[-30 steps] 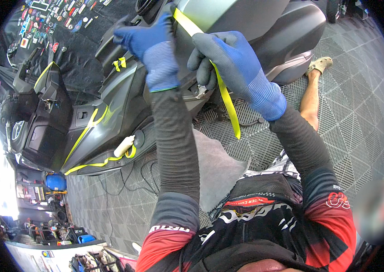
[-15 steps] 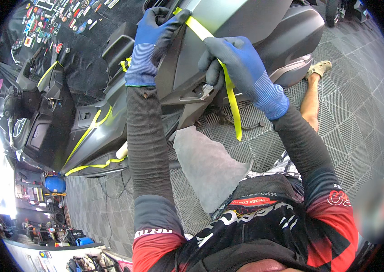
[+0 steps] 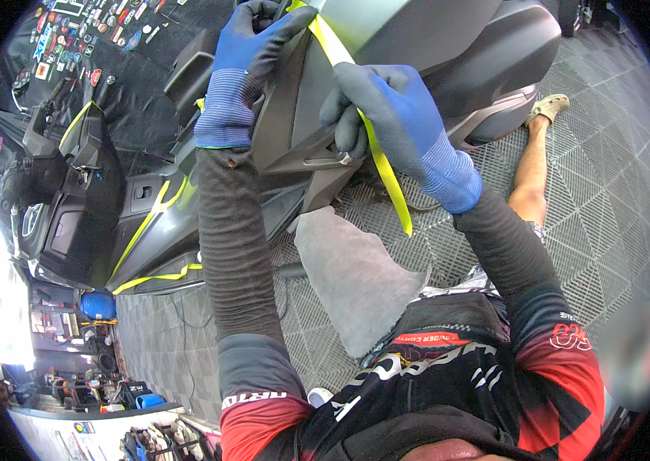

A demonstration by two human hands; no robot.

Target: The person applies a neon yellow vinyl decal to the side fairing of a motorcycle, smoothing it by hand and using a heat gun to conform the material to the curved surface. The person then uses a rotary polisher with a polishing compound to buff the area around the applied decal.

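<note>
A strip of bright yellow tape [image 3: 330,40] runs across the edge of a grey body panel [image 3: 402,38] on a scooter. My left hand [image 3: 247,58], in a blue glove with dark grey palm and fingers, is at the strip's upper end, its thumb against the tape and some fingertips cut off by the frame's top. Lower along the same strip, my gloved right hand [image 3: 398,115] pinches it, other fingers curled. The tape between both hands looks taut. Below my right hand its loose end hangs down toward the floor.
More yellow tape [image 3: 140,238] lines the scooter's front fairing [image 3: 83,219] at left. A grey cloth [image 3: 356,269] drapes near my lap. My leg [image 3: 528,173] stretches out at right on the tiled floor [image 3: 601,138]. Shelves with tools [image 3: 87,384] stand lower left.
Both hands have shifted slightly up and left in view, keeping hold of the tape. The scooter's rear appears a little farther right, and the view has shifted somewhat.
</note>
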